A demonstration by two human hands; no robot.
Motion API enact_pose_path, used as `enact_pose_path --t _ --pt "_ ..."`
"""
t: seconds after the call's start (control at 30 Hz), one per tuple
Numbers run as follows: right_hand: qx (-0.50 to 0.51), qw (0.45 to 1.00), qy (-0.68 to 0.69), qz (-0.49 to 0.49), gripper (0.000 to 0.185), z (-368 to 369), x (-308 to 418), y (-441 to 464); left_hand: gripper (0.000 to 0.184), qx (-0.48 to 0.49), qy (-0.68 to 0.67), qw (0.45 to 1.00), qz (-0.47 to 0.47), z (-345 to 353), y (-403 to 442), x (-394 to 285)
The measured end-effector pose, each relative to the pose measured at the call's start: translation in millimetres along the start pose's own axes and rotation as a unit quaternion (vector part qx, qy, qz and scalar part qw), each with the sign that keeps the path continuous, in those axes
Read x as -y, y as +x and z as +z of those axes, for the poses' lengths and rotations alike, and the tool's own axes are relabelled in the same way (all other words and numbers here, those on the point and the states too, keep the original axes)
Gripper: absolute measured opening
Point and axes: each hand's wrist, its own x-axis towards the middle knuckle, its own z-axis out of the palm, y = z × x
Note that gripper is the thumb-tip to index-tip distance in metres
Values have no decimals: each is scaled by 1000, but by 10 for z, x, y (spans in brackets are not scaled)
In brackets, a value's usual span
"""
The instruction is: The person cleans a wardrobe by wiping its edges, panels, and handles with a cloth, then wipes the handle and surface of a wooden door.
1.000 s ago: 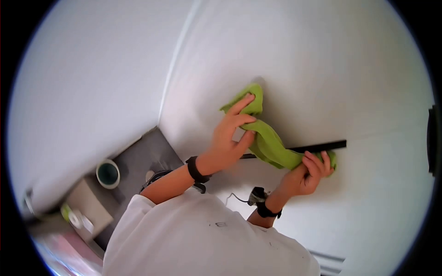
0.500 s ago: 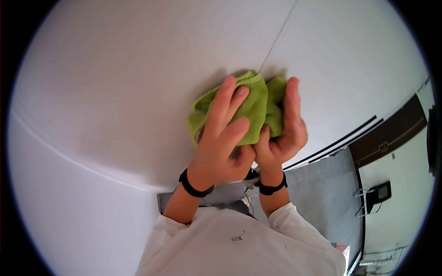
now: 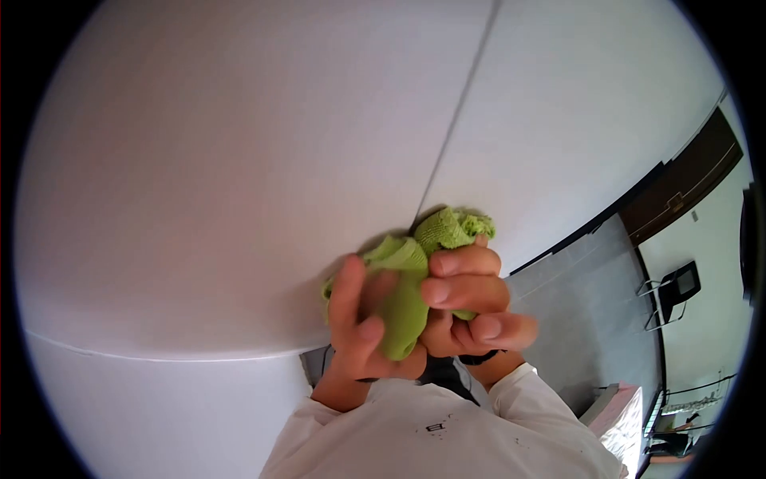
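Observation:
A crumpled green cloth (image 3: 403,307) is bunched up against the white panelled surface (image 3: 239,199), low in the view, where a thin dark seam comes down to it. On the cloth's left side is my left hand (image 3: 363,339), its fingers bent round the fabric and partly blurred. My right hand (image 3: 471,303) grips the right part of the cloth with curled fingers. The two hands are close together in front of my white shirt (image 3: 431,435).
At the right a black chair (image 3: 678,291) stands near a pale wall, with a brown door (image 3: 682,191) above it. Grey floor (image 3: 566,319) shows below the panel. A pinkish box-like object (image 3: 618,415) is at the lower right.
The view has swung from the corner and grey ledge toward the room with the chair. The cloth, first stretched between my hands, is now bunched, and both hands have come together lower down.

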Motion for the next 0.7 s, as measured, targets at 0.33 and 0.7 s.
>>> enact_pose_path --t 0.33,0.7 --pt "69 993 -12 93 44 -113 307 -307 41 116 9 988 -105 -385 -330 -129" --pt "88 971 -43 216 36 -603 535 -889 41 140 187 952 -199 -455 -1068 -438"
